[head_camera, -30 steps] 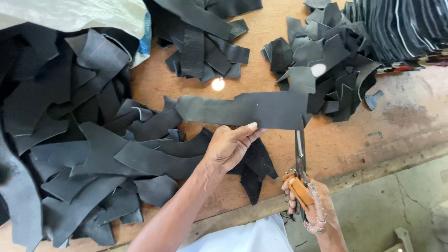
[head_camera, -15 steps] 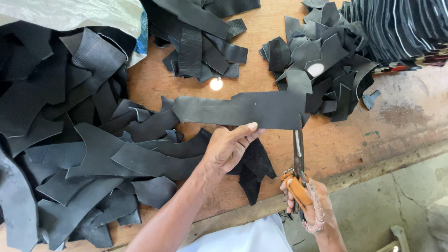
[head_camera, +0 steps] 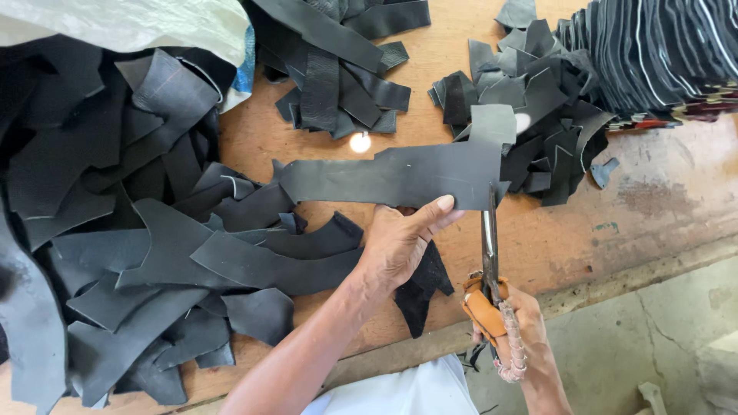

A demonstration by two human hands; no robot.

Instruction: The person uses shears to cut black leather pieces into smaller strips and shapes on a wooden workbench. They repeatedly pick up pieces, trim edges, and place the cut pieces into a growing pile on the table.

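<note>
My left hand (head_camera: pixel 400 242) pinches the lower edge of a long black leather strip (head_camera: pixel 388 177) and holds it flat above the wooden table (head_camera: pixel 661 207). My right hand (head_camera: pixel 516 327) grips scissors (head_camera: pixel 490 250) with tan wrapped handles. The blades point away from me and bite into the right end of the strip. A small dark offcut (head_camera: pixel 421 288) lies under my left wrist.
A big heap of black leather pieces (head_camera: pixel 115 230) fills the left side. Smaller piles lie at top centre (head_camera: pixel 338 77) and top right (head_camera: pixel 530 115). A stack of cut strips (head_camera: pixel 653 54) sits at far right. A white sack (head_camera: pixel 123 23) is at top left. The table edge runs below my hands.
The strip and scissors have stayed nearly in place. The blades have closed a little further into the strip's right end.
</note>
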